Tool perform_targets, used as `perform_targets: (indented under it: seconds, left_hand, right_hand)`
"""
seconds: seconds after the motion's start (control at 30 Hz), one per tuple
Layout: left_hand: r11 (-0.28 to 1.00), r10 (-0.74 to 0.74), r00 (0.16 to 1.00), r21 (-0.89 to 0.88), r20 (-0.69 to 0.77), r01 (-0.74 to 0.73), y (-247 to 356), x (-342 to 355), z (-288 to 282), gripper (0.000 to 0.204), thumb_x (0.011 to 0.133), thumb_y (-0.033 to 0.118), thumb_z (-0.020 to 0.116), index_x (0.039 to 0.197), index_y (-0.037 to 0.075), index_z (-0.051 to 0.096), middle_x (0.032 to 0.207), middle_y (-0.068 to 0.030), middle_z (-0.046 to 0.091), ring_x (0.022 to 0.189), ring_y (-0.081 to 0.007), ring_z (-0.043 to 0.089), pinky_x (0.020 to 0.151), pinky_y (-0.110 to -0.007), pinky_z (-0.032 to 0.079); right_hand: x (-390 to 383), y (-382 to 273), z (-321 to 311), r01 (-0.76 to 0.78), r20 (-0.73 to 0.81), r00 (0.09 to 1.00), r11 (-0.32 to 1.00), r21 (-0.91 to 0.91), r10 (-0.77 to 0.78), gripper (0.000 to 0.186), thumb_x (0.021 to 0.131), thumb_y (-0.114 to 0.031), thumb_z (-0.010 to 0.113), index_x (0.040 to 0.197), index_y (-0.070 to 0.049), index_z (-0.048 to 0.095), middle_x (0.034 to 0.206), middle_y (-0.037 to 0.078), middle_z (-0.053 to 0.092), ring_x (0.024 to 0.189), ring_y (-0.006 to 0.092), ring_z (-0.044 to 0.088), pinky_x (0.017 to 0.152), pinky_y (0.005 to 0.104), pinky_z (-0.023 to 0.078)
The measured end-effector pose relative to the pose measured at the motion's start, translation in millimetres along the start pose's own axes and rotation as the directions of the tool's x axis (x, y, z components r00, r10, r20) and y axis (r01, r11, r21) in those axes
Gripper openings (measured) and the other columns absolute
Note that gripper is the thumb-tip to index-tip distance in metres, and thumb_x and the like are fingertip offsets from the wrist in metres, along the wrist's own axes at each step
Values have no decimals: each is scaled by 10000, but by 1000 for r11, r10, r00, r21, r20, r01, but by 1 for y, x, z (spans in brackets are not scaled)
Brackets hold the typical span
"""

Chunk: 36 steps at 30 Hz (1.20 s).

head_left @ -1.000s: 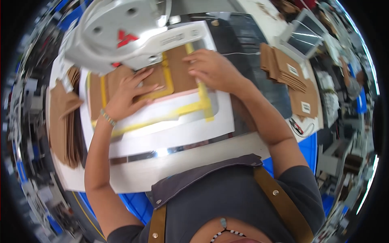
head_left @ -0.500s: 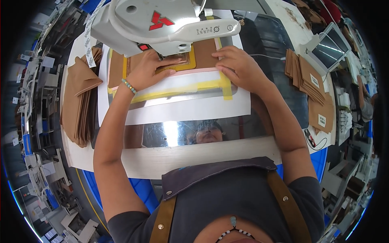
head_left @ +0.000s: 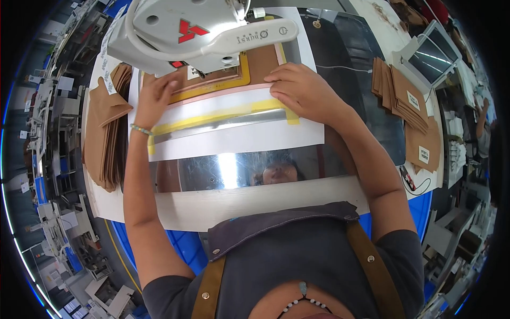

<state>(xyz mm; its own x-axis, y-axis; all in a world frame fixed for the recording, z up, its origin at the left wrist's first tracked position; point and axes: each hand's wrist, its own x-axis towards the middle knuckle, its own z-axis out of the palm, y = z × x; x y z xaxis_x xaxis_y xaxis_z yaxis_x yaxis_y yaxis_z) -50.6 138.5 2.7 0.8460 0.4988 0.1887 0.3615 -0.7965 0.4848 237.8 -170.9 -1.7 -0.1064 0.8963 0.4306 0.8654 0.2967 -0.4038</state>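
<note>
My right hand rests at the right edge of a flat template, its fingers bent and spread apart, fingertips on the brown sheet. Raised over the template's left end, my left hand has its fingers apart with nothing seen in them. The template has a pink strip, a yellow frame and yellow tape along its near side. A white machine head with a grey handle hangs over it and hides part of the frame. Under the head, a white label partly shows.
White paper and a shiny metal plate lie on the near side. Brown pieces are stacked at left, and labelled brown pieces at right. A screen stands at the far right. A small red-and-black tool lies near the right edge.
My left hand has lifted from beneath the machine head and moved left. The machine head has shifted left, and the label has come into sight. My right hand has moved slightly left, still at the template's edge.
</note>
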Motion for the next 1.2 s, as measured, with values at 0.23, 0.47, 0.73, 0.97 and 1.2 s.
perform_targets:
  seconds: [0.23,0.47,0.73,0.97,1.2]
  left_hand:
    - [985,-112,968,101,-225,138,-87,-15,-20,339,1080,188,578,1336,6,707,1430,-194,665,1305,-370,637,1118,-406,487]
    - [935,-26,960,333,-280,122,-149,-35,-16,404,1106,221,518,1433,18,642,1489,-196,625,1388,-366,577,1188,-418,425]
    - [995,-86,975,33,-204,95,-156,-19,-19,380,1078,176,555,1416,47,671,1552,-141,593,1442,-315,543,1193,-395,422]
    - [960,-6,995,278,-102,34,-57,8,3,367,1067,304,607,1270,28,738,1322,-200,689,1254,-400,615,1069,-487,473]
    - [969,-32,985,235,-170,72,-14,41,52,466,1040,482,610,997,45,765,926,-209,757,902,-415,715,855,-485,511]
  right_hand:
    - [3,-10,-5,39,43,998,999,-26,-38,145,989,-141,681,1035,-24,753,1256,112,729,1249,303,619,1079,443,468]
    - [-18,-44,-52,94,64,994,988,-120,-87,113,959,-133,706,1008,-47,761,1215,97,745,1212,297,647,1037,447,499]
    - [19,-58,-6,215,139,969,975,-55,-206,160,934,-134,714,1042,-31,770,1218,105,743,1235,290,646,1065,452,478]
    - [14,-48,36,195,58,980,972,-128,-189,270,956,-150,711,1201,-40,744,1318,109,707,1327,293,588,1123,459,444]
    - [14,-29,15,83,-72,992,967,-243,-103,188,927,-127,727,1089,-40,767,1063,86,752,992,281,695,879,406,560]
